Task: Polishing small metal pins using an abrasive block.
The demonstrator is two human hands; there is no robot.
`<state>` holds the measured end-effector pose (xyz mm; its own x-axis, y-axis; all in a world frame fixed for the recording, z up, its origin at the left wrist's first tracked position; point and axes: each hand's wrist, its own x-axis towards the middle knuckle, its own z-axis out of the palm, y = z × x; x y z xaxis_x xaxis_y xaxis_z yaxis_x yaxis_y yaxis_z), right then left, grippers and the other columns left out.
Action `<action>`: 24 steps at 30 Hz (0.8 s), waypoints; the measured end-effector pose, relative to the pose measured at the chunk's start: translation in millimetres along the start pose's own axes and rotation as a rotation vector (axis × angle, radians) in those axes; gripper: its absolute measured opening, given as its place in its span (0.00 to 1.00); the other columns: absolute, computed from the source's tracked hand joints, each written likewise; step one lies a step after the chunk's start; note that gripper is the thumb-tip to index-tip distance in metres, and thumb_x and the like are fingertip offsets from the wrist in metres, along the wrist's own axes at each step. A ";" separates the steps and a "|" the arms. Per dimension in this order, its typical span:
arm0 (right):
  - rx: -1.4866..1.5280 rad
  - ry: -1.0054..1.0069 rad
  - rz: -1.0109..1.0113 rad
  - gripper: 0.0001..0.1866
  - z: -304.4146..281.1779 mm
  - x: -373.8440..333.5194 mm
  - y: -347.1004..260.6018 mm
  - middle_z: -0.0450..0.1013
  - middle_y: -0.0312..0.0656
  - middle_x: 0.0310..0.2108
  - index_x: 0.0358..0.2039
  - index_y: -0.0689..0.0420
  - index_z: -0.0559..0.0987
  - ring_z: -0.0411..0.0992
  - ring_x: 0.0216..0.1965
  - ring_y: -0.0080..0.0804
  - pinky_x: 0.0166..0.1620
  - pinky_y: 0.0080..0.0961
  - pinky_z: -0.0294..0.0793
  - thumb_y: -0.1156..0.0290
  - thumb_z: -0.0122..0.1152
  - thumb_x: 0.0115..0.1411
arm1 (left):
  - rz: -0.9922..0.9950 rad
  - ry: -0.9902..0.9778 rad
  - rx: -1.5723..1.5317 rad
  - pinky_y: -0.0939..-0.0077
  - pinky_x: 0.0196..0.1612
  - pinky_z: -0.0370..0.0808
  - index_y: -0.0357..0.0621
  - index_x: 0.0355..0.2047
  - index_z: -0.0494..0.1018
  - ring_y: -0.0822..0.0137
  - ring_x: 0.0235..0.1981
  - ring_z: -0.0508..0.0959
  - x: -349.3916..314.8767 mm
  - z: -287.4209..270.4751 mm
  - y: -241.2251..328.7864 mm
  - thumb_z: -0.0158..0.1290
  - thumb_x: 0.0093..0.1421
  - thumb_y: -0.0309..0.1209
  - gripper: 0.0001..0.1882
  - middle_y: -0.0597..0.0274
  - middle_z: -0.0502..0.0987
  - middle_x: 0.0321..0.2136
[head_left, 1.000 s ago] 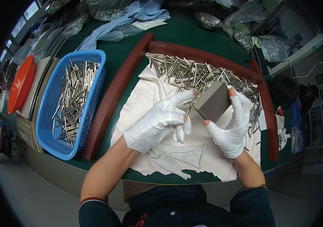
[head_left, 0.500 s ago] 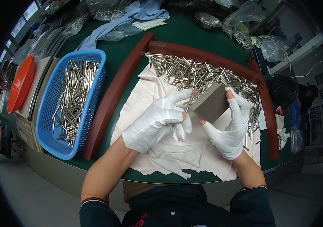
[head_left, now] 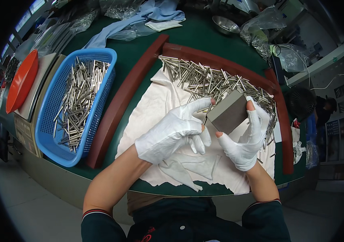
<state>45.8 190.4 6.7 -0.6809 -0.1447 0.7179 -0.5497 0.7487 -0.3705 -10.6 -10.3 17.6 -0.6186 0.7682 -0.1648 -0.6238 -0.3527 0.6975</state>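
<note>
My right hand, in a white glove with bare fingertips, grips a grey-brown rectangular block between thumb and fingers. The block is tilted above the cloth. At its left edge, my left hand, gloved the same way, pinches a thin metal pin between thumb and forefinger. Little of that pin shows, and I cannot tell whether it touches the block. Beyond both hands lies a heap of loose shiny metal pins on a pale cloth.
Dark red bars frame the cloth on the green table. A blue plastic basket of metal pins stands at the left, beside an orange-red dish. Farther back are a metal bowl and a blue cloth. Another person is at far right.
The view has shifted slightly. Seen against the block, the pin in my left hand has turned and shows less of its length. Both hands keep their hold.
</note>
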 end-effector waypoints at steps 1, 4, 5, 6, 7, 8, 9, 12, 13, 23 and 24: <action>-0.015 -0.012 0.003 0.48 -0.1 0.2 -0.5 0.59 0.48 0.53 0.61 0.62 0.58 0.60 0.54 0.39 0.56 0.32 0.61 0.72 0.72 0.39 | -0.008 0.039 0.023 0.81 0.22 0.76 0.36 0.63 0.48 0.68 0.16 0.76 1.0 1.0 -1.6 0.50 0.54 0.24 0.36 0.50 0.76 0.23; -0.055 -0.008 -0.010 0.50 2.0 6.5 -6.0 0.58 0.50 0.53 0.61 0.61 0.59 0.63 0.51 0.41 0.50 0.32 0.67 0.71 0.75 0.37 | -0.008 -0.005 0.003 0.82 0.22 0.75 0.35 0.62 0.49 0.69 0.20 0.78 2.0 3.1 -7.5 0.49 0.54 0.24 0.36 0.49 0.76 0.26; -0.056 -0.011 -0.010 0.50 0.0 5.3 -6.1 0.58 0.50 0.53 0.61 0.61 0.59 0.63 0.51 0.41 0.50 0.32 0.67 0.71 0.75 0.37 | -0.009 -0.005 0.000 0.82 0.22 0.75 0.35 0.62 0.49 0.69 0.20 0.78 0.0 0.6 -4.6 0.49 0.54 0.24 0.36 0.49 0.76 0.26; -0.053 -0.015 -0.006 0.50 -2.7 4.0 -4.4 0.58 0.49 0.53 0.61 0.60 0.59 0.62 0.51 0.41 0.50 0.32 0.67 0.71 0.75 0.37 | -0.015 -0.037 0.038 0.82 0.22 0.75 0.35 0.62 0.50 0.69 0.22 0.78 -2.2 -4.8 1.6 0.49 0.55 0.24 0.35 0.49 0.76 0.28; -0.050 -0.020 -0.002 0.50 -3.9 3.4 -3.3 0.58 0.49 0.53 0.61 0.60 0.59 0.62 0.51 0.40 0.50 0.32 0.67 0.71 0.76 0.37 | -0.021 -0.070 0.077 0.82 0.22 0.75 0.36 0.62 0.51 0.69 0.24 0.78 -3.3 -8.0 4.7 0.49 0.55 0.24 0.34 0.49 0.76 0.30; -0.050 -0.022 -0.004 0.50 -1.6 3.1 -2.8 0.58 0.49 0.53 0.61 0.60 0.59 0.62 0.51 0.40 0.50 0.32 0.67 0.71 0.76 0.37 | -0.049 -0.040 0.079 0.83 0.21 0.75 0.35 0.61 0.52 0.69 0.27 0.78 -1.7 -7.0 3.3 0.50 0.55 0.23 0.34 0.50 0.75 0.33; -0.014 -0.007 0.005 0.50 1.8 2.5 -3.0 0.58 0.48 0.52 0.61 0.60 0.59 0.62 0.52 0.40 0.51 0.32 0.66 0.71 0.76 0.37 | -0.046 -0.035 0.075 0.83 0.21 0.75 0.35 0.61 0.52 0.69 0.27 0.78 -1.0 -2.1 -0.7 0.50 0.55 0.23 0.34 0.50 0.75 0.33; 0.025 0.015 0.017 0.50 2.9 3.4 -4.3 0.58 0.48 0.52 0.61 0.60 0.59 0.62 0.52 0.40 0.52 0.32 0.65 0.71 0.76 0.38 | -0.048 -0.019 -0.045 0.83 0.21 0.73 0.32 0.57 0.58 0.69 0.26 0.78 -0.6 6.6 -7.1 0.50 0.53 0.21 0.29 0.53 0.75 0.32; 0.024 0.027 0.023 0.50 2.4 3.9 -4.8 0.58 0.48 0.52 0.61 0.60 0.59 0.61 0.52 0.39 0.52 0.32 0.65 0.70 0.76 0.38 | -0.048 -0.023 -0.046 0.83 0.21 0.73 0.32 0.57 0.58 0.69 0.26 0.78 -0.8 4.3 -4.3 0.50 0.53 0.21 0.29 0.53 0.75 0.32; 0.099 -0.012 0.122 0.50 2.9 -5.0 -1.0 0.58 0.47 0.51 0.62 0.60 0.58 0.61 0.51 0.38 0.52 0.31 0.64 0.71 0.75 0.38 | 0.001 -0.002 0.032 0.82 0.21 0.72 0.32 0.55 0.60 0.71 0.17 0.75 -5.9 0.2 4.0 0.51 0.55 0.25 0.26 0.52 0.75 0.22; 0.092 -0.010 0.122 0.50 3.4 -3.5 -3.3 0.58 0.47 0.51 0.62 0.60 0.58 0.61 0.51 0.38 0.52 0.31 0.64 0.71 0.75 0.38 | 0.003 0.001 0.028 0.82 0.21 0.72 0.32 0.55 0.60 0.71 0.17 0.75 -4.7 2.5 -0.1 0.51 0.55 0.25 0.26 0.52 0.75 0.22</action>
<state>48.4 186.2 3.4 -0.7496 -0.0630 0.6588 -0.5043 0.6991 -0.5069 -6.4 -12.5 20.1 -0.6209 0.7668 -0.1630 -0.6080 -0.3397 0.7176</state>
